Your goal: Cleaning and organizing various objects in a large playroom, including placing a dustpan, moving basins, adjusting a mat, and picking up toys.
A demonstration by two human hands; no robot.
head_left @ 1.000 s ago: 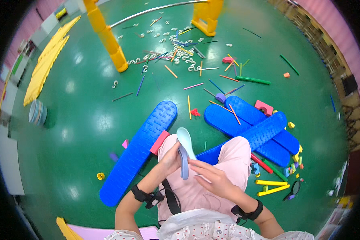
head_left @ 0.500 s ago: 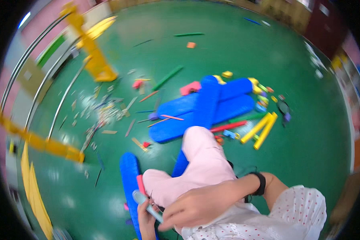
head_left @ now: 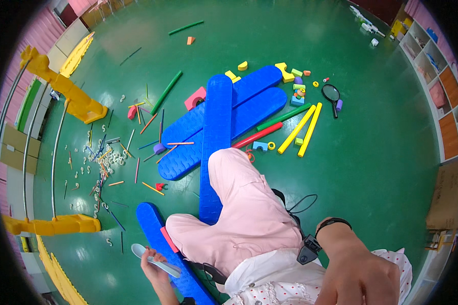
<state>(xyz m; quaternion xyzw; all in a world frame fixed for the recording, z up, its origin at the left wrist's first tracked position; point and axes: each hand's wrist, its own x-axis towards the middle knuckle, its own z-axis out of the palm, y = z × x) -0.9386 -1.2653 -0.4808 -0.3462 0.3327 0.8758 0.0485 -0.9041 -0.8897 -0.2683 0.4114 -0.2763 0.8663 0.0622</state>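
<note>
At the lower left, my left hand [head_left: 155,264] is closed around a pale blue spoon [head_left: 167,268]; its rounded end points away past my fingers. Beneath that hand runs a long blue plank [head_left: 152,218], with a small red bar [head_left: 169,239] between it and my bent knee. My right hand [head_left: 359,279] is raised close to the camera at the lower right, apart from the things on the floor. Its back and bent knuckles show, but the fingertips are cut off by the lower edge, so what is in it is hidden.
More blue planks [head_left: 216,122] lie crossed before my legs. Around them are yellow tubes [head_left: 310,129], a red tube [head_left: 257,135], toy blocks [head_left: 296,100] and a small racket [head_left: 332,96]. Thin sticks and white S-shaped pieces [head_left: 118,156] scatter leftward, near a yellow-posted rail [head_left: 68,96]. Shelves [head_left: 437,86] stand right.
My right hand has left the spoon and moved right and up toward the camera. My left hand, with the spoon, has shifted left. The view has also turned.
</note>
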